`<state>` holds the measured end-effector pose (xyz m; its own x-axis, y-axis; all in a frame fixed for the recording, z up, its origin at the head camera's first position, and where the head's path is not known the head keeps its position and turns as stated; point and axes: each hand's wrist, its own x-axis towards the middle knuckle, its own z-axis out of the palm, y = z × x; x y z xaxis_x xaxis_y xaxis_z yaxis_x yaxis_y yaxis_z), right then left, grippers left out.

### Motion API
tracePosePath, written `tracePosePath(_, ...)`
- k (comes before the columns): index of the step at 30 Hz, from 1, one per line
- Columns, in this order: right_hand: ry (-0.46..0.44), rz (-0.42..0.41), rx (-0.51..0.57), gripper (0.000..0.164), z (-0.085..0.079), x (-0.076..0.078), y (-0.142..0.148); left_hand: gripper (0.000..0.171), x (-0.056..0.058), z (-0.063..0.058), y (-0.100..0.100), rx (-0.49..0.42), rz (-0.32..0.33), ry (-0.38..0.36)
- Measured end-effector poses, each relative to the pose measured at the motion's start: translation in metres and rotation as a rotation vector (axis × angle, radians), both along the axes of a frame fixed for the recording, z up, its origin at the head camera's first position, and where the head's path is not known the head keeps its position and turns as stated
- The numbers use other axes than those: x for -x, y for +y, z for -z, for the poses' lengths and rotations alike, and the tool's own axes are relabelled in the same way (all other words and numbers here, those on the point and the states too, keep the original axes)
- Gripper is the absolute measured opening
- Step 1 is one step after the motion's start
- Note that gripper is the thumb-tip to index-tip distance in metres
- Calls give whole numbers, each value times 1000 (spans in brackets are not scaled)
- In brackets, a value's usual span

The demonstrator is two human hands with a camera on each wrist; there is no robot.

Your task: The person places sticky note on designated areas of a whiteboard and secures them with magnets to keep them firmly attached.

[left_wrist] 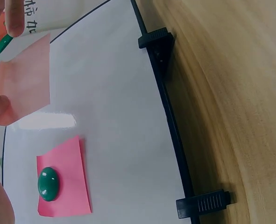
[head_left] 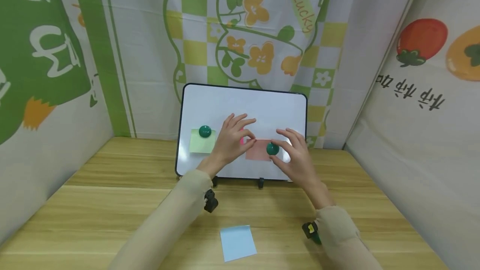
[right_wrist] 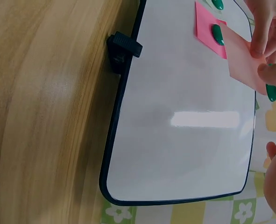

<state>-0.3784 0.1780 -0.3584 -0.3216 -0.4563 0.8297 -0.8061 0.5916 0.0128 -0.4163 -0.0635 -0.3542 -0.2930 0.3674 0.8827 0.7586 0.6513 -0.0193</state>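
Note:
My left hand (head_left: 229, 141) pinches a pale pink sticky note (head_left: 256, 152) at its upper left corner, between thumb and index finger. The note stands out in front of the whiteboard (head_left: 240, 101). At its right edge, my right hand (head_left: 297, 159) holds a round green magnet (head_left: 272, 148) between thumb and index finger. A bright pink note (left_wrist: 72, 186), mostly hidden behind my left hand in the head view, is on the board under another green magnet (left_wrist: 49, 184). Further left, a light green note (head_left: 198, 146) hangs under a third magnet (head_left: 205, 131).
The board leans upright on black stand clips (head_left: 261, 183) on the wooden table (head_left: 123, 203). A pale blue note (head_left: 238, 243) lies near the table's front. Something green (head_left: 316, 238) shows partly behind my right wrist. Printed curtains (head_left: 142, 53) enclose the back and sides.

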Motion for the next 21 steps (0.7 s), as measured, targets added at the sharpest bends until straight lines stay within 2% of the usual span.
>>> tracePosePath(7, -43, 82, -3, 42, -3, 7, -9, 8, 9, -1, 0, 4, -48, -41)
tracePosePath(21, -64, 148, -17, 40, -4, 23, -21, 10, 27, -2, 1, 81, -95, -91)
